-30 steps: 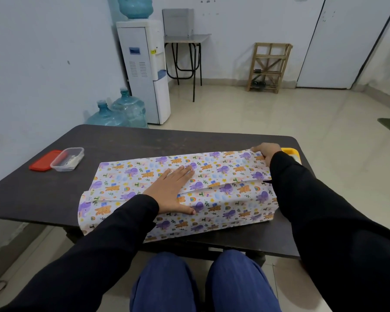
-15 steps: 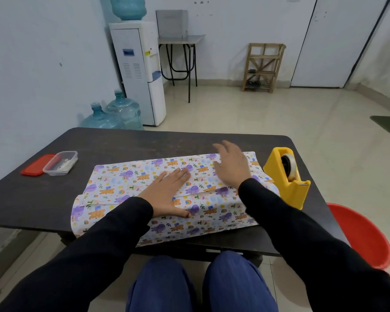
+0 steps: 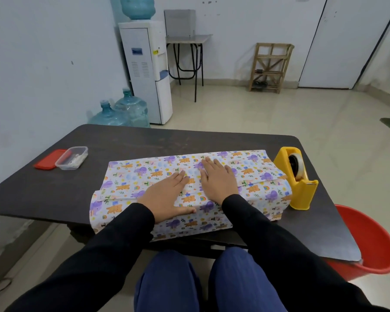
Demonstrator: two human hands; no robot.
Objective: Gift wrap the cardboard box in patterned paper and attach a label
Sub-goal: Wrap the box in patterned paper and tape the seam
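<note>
The box lies lengthwise near the dark table's front edge, fully covered by white patterned paper (image 3: 135, 176) with purple and orange animals; the cardboard itself is hidden. A paper overlap seam runs along the box top. My left hand (image 3: 167, 197) lies flat on the seam at the middle, fingers straight, thumb out to the right. My right hand (image 3: 218, 183) lies flat beside it, fingers spread and pointing away from me. A yellow tape dispenser (image 3: 298, 179) stands just right of the box. No label can be seen.
The dark table (image 3: 167, 140) carries a small clear plastic tub (image 3: 72, 157) and its red lid (image 3: 47, 162) at the far left. A red bucket (image 3: 374, 242) sits on the floor under the right corner. Water cooler and jugs stand behind.
My right hand left the far right end of the paper and came to rest flat on the top beside my left hand. My left hand stayed pressing the seam.
</note>
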